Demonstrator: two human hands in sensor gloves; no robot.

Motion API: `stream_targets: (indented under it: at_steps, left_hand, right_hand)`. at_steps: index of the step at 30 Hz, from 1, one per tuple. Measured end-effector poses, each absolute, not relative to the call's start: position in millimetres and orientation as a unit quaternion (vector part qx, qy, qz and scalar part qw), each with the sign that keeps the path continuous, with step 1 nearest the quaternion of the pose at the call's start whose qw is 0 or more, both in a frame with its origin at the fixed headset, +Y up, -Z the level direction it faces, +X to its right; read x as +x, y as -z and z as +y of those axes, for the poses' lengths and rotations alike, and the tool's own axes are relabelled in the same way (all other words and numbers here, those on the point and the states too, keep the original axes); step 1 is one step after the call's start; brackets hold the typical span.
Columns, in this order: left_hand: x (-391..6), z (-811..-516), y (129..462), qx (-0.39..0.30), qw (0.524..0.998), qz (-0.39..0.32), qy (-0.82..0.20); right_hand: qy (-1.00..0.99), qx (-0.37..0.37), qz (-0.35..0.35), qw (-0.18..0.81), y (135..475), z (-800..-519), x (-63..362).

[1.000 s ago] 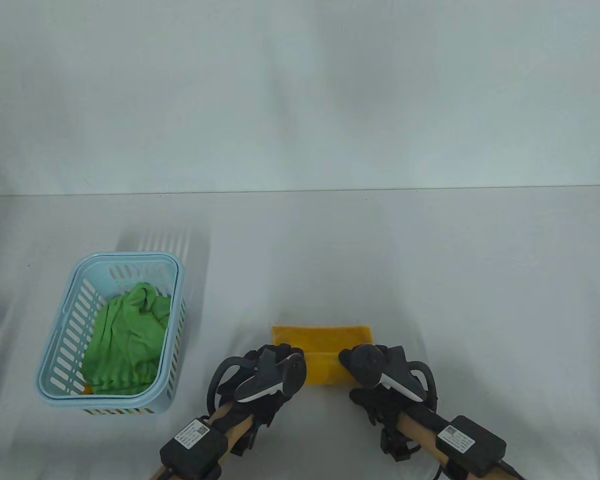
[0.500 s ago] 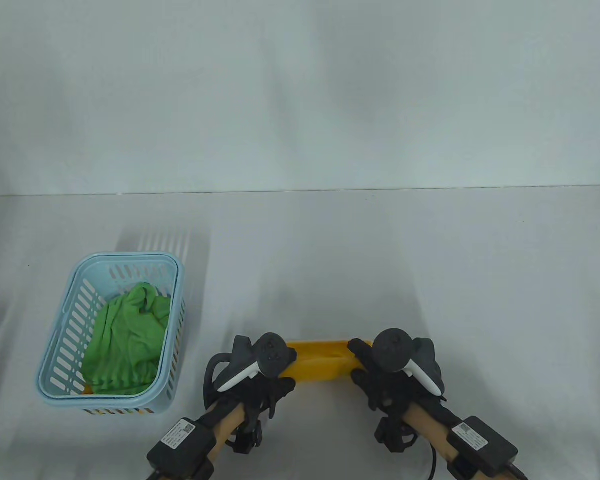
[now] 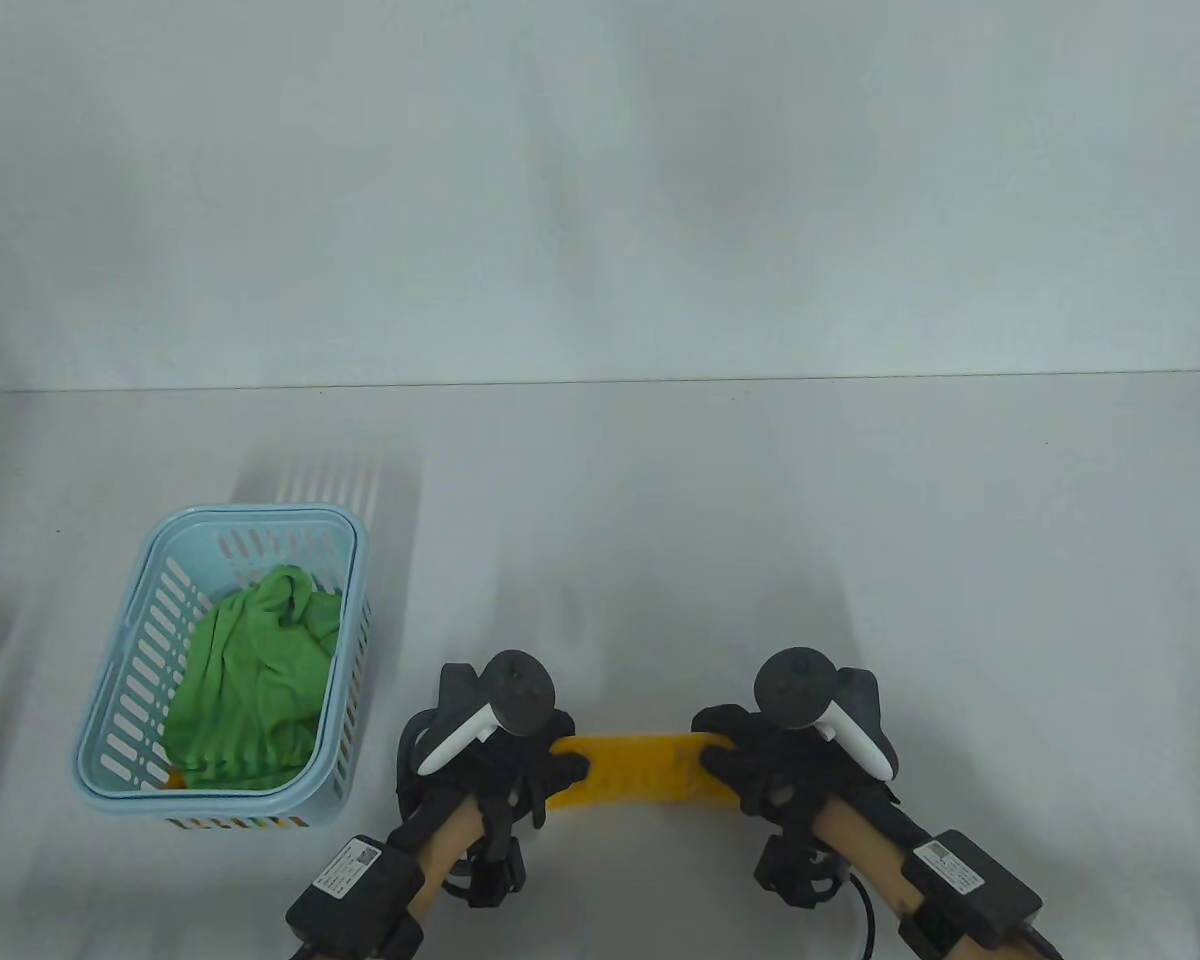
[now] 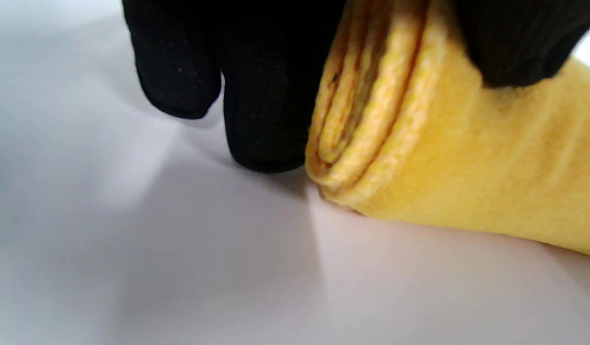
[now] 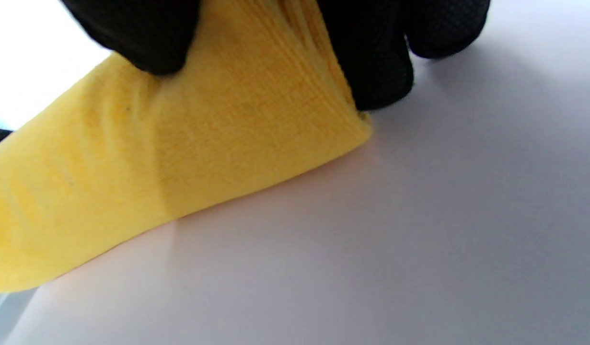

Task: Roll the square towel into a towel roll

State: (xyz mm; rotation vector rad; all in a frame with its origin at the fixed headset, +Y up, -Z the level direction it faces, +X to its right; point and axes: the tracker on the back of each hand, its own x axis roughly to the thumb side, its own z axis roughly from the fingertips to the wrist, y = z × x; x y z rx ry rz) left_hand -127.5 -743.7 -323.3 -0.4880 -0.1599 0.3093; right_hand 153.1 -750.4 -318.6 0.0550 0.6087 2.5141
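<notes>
White cloth covers the table [image 3: 660,520] and runs up behind it as a plain backdrop. Well to the right of the pale blue slotted basket [image 3: 120,690], at the table's near edge, the yellow towel roll [image 3: 632,768] lies crosswise between my hands. My left hand [image 3: 515,765] grips its left end, thumb on top and fingers curled behind; in the left wrist view the layered spiral of that end shows beside my fingertips [image 4: 266,120]. My right hand [image 3: 760,765] grips the right end the same way. Both ends are covered from above by gloves and trackers, so only the middle stretch of the roll shows there. Inside the basket a crumpled green cloth [image 3: 250,690] fills the floor, with a small orange scrap [image 3: 172,780] peeking out beneath it, too hidden to identify.
</notes>
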Motion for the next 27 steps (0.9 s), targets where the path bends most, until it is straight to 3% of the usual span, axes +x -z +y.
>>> stream_targets:
  at_steps: [6, 11, 27]
  left_hand:
    - [-136.5, -743.7, 325.9, -0.189, 0.973, -0.034, -0.124]
    - [-145.4, -742.2, 327.8, -0.179, 0.975, -0.021, -0.134]
    - [-137.2, -713.4, 314.8, -0.094, 0.989, -0.061, -0.096]
  right_hand:
    - [-0.949, -0.024, 0.173, 0.261, 320.4, -754.9, 159.0]
    - [-0.945, -0.036, 0.168, 0.277, 324.3, -753.4, 169.0]
    - [-0.952, -0.002, 0.135, 0.274, 320.4, -730.5, 170.3]
